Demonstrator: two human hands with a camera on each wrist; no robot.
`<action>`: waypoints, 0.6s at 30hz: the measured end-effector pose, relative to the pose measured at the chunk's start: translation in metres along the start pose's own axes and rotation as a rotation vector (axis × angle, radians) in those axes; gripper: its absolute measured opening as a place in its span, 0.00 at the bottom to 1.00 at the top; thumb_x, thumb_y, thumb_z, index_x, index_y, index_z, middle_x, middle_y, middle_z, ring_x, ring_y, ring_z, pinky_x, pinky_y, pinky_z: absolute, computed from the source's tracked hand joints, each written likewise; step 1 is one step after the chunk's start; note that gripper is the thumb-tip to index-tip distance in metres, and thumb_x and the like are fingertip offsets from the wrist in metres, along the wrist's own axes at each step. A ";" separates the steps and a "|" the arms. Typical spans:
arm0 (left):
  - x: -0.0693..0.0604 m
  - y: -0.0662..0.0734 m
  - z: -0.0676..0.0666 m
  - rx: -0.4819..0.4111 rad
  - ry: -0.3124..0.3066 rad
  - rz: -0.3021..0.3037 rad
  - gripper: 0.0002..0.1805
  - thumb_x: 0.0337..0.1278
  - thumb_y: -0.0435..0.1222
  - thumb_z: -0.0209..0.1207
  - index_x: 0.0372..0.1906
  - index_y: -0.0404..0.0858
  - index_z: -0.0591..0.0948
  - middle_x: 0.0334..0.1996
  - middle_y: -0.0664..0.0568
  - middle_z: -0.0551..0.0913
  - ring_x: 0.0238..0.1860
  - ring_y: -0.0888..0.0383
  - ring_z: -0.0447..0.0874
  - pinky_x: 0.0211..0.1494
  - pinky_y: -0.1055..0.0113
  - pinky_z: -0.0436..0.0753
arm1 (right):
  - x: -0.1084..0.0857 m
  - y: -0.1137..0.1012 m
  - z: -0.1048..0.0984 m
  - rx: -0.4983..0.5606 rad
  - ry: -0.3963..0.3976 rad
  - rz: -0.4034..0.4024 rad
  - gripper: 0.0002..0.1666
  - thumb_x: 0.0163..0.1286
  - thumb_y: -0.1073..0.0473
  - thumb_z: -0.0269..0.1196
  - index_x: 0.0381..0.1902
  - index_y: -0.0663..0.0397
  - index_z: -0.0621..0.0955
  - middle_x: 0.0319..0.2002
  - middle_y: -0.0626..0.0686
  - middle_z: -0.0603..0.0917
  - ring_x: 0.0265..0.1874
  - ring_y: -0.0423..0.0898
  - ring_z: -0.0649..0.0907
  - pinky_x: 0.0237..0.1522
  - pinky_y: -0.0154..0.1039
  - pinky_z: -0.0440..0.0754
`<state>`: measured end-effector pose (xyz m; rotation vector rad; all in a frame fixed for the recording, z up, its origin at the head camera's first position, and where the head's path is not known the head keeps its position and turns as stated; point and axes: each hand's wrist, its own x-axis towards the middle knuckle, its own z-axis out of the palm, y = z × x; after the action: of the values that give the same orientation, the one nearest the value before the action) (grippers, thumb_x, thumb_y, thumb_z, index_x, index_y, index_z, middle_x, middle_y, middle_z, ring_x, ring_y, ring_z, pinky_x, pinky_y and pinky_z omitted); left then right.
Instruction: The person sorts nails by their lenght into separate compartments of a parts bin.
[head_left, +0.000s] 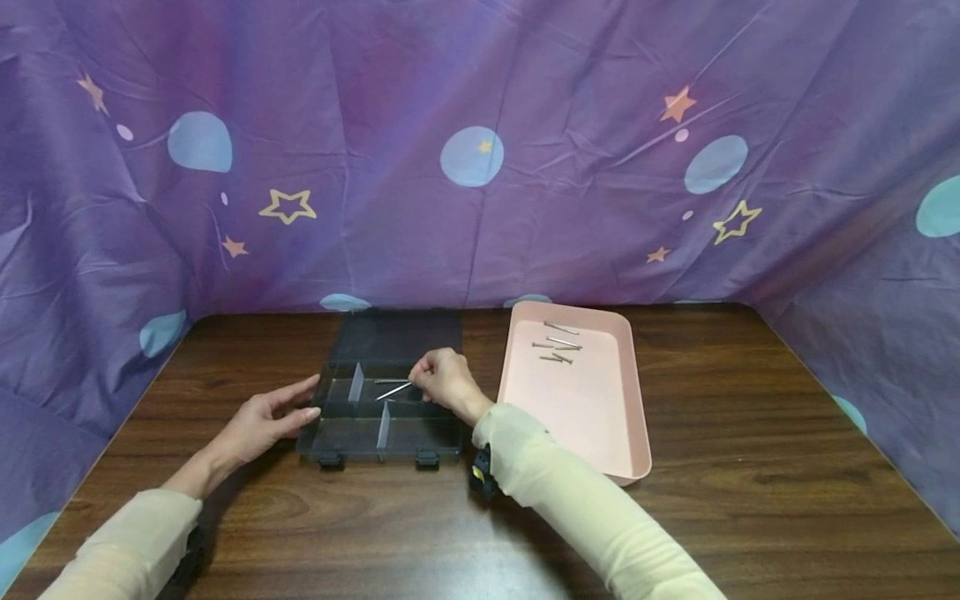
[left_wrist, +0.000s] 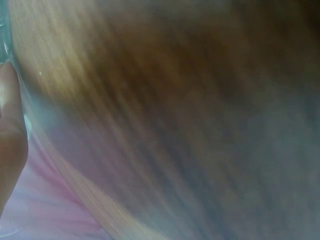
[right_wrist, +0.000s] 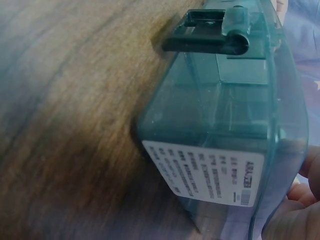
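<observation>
From where I stand, the person's right hand (head_left: 450, 383) is over the far right compartment of a dark see-through box (head_left: 420, 437), pinching a slim silvery nail (head_left: 393, 391) between thumb and fingertips. The nail slants down to the left; I can't tell whether its tip touches the bottom. Just behind it, a second slim metal piece (head_left: 390, 381) lies crosswise in that compartment.

The left hand (head_left: 258, 425) is at the box's left side, fingers extended and thumb apart, the thumb against the rim. The box stands on the brown wood worktop (head_left: 720, 433), its lid (head_left: 401, 333) laid back towards the purple curtain (head_left: 390, 100). Pale dividers (head_left: 383, 431) split its rows, two latches (head_left: 427, 458) line the near edge, and a printed white label (right_wrist: 205, 172) sits on one side.

To the right, a pink tray (head_left: 577, 417) holds several small metal fasteners (head_left: 564, 343) near its far end.
</observation>
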<state>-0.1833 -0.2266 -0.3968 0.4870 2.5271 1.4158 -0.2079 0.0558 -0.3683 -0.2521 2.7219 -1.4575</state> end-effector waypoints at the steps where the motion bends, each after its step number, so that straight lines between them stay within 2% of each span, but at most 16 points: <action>1: 0.000 0.000 0.000 0.000 0.000 0.000 0.33 0.65 0.41 0.56 0.70 0.33 0.60 0.62 0.28 0.67 0.44 0.73 0.77 0.44 0.66 0.83 | 0.000 0.000 0.000 0.000 0.002 -0.004 0.06 0.60 0.69 0.60 0.26 0.63 0.83 0.09 0.43 0.72 0.09 0.34 0.71 0.12 0.24 0.66; 8: 0.001 0.000 0.000 -0.005 -0.001 0.002 0.33 0.65 0.41 0.56 0.70 0.33 0.60 0.62 0.28 0.67 0.42 0.76 0.77 0.44 0.66 0.83 | 0.000 -0.001 -0.002 0.005 0.000 -0.006 0.06 0.60 0.69 0.61 0.26 0.64 0.83 0.10 0.44 0.72 0.08 0.34 0.71 0.11 0.24 0.66; 16: 0.001 0.002 -0.001 0.004 0.000 0.004 0.34 0.65 0.41 0.56 0.70 0.32 0.60 0.65 0.30 0.64 0.46 0.65 0.80 0.43 0.67 0.83 | 0.001 0.001 -0.001 0.027 0.000 0.010 0.05 0.61 0.69 0.61 0.26 0.64 0.83 0.09 0.43 0.72 0.08 0.34 0.71 0.11 0.24 0.67; 18: 0.001 0.001 -0.001 0.002 0.000 0.002 0.34 0.64 0.41 0.56 0.70 0.32 0.60 0.65 0.31 0.64 0.45 0.67 0.79 0.43 0.68 0.83 | 0.001 0.001 -0.001 0.043 0.000 0.015 0.05 0.60 0.69 0.61 0.26 0.64 0.82 0.09 0.42 0.72 0.08 0.34 0.71 0.11 0.24 0.67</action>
<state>-0.1840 -0.2261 -0.3955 0.4894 2.5288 1.4146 -0.2094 0.0571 -0.3690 -0.2288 2.6828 -1.5107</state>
